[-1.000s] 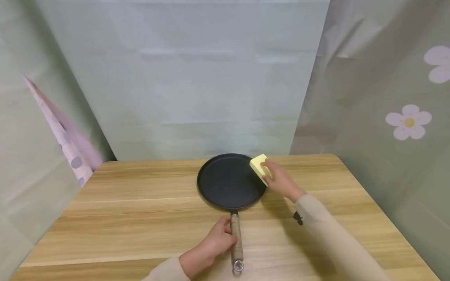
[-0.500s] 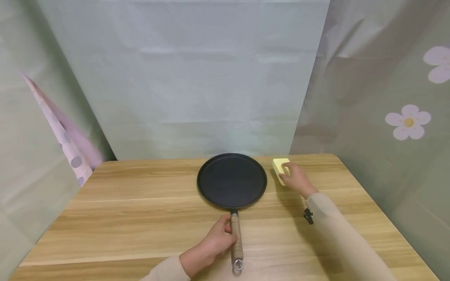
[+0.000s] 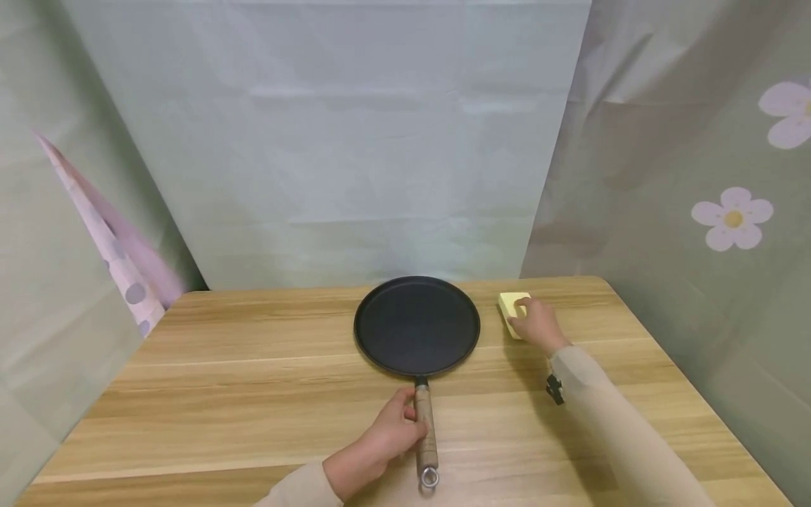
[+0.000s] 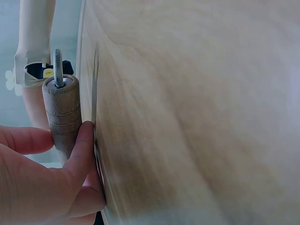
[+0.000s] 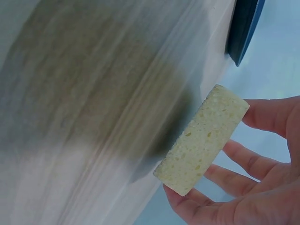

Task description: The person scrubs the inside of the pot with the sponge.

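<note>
A round black pan [image 3: 417, 325] lies flat on the wooden table [image 3: 253, 380], its wooden handle [image 3: 426, 435] pointing toward me. My left hand [image 3: 405, 417] grips that handle [image 4: 63, 112] near its middle, thumb and fingers curled round it. To the right of the pan, my right hand [image 3: 521, 318] holds a yellow sponge [image 3: 510, 305] down at the tabletop. In the right wrist view the sponge [image 5: 201, 140] sits pinched between thumb and fingers, close to the wood, and the pan's rim [image 5: 243, 28] shows beyond it.
Pale green curtains hang close behind the table and on both sides; the right one [image 3: 735, 218] has flower prints. A pink dotted fabric [image 3: 120, 267] hangs at the left. The table's right edge [image 3: 659, 352] is near the sponge.
My right hand has carried the sponge off the pan's right rim and down to the table beside the pan. The left hand and pan have not moved.
</note>
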A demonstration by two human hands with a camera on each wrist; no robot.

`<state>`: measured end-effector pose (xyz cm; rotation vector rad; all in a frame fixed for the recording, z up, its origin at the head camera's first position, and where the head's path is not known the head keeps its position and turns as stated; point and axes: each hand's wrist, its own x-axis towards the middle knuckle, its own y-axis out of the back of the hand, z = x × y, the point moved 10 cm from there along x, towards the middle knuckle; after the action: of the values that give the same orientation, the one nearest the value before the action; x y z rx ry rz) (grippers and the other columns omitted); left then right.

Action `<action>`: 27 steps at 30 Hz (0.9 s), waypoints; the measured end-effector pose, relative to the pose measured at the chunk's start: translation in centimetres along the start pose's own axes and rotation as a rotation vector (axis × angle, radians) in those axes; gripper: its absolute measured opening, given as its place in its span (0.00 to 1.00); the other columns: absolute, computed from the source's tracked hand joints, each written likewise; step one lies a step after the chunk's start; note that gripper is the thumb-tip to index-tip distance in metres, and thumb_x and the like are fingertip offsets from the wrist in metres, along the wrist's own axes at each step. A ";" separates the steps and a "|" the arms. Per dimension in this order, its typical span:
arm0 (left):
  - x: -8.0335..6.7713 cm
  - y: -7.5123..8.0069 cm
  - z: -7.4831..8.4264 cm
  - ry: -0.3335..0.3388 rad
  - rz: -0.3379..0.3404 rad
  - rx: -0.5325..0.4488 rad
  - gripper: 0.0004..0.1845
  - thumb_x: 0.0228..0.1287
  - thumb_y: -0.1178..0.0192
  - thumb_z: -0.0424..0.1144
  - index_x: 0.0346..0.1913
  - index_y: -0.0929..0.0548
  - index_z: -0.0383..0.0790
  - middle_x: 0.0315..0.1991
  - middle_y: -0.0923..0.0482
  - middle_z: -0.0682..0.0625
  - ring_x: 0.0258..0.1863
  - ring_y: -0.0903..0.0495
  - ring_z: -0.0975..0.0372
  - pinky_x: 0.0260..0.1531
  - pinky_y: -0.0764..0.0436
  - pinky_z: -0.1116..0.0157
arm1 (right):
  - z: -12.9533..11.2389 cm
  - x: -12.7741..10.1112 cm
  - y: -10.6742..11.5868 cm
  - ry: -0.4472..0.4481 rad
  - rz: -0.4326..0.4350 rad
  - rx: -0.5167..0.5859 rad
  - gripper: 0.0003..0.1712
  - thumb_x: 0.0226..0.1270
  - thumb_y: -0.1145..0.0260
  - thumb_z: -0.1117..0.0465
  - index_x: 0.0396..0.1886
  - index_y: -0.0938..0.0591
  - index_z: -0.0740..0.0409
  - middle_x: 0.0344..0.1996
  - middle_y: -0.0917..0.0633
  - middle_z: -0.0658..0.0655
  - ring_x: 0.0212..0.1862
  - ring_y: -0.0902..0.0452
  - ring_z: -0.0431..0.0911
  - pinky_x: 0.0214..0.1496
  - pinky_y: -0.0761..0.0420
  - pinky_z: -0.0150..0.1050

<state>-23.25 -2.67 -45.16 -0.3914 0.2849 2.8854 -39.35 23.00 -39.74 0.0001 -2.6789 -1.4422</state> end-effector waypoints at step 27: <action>0.1 0.8 0.5 0.003 -0.047 0.074 0.35 0.56 0.43 0.24 0.66 0.44 0.21 0.40 0.30 0.37 0.31 0.24 0.55 0.27 0.17 0.60 | -0.3 -1.2 -0.9 -0.024 -0.030 -0.093 0.32 0.66 0.40 0.58 0.63 0.33 0.74 0.62 0.31 0.75 0.60 0.40 0.77 0.57 0.36 0.71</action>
<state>-23.63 -3.30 -44.59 -0.3845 0.3771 2.8185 -38.13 22.35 -40.45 0.0157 -2.6387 -1.5851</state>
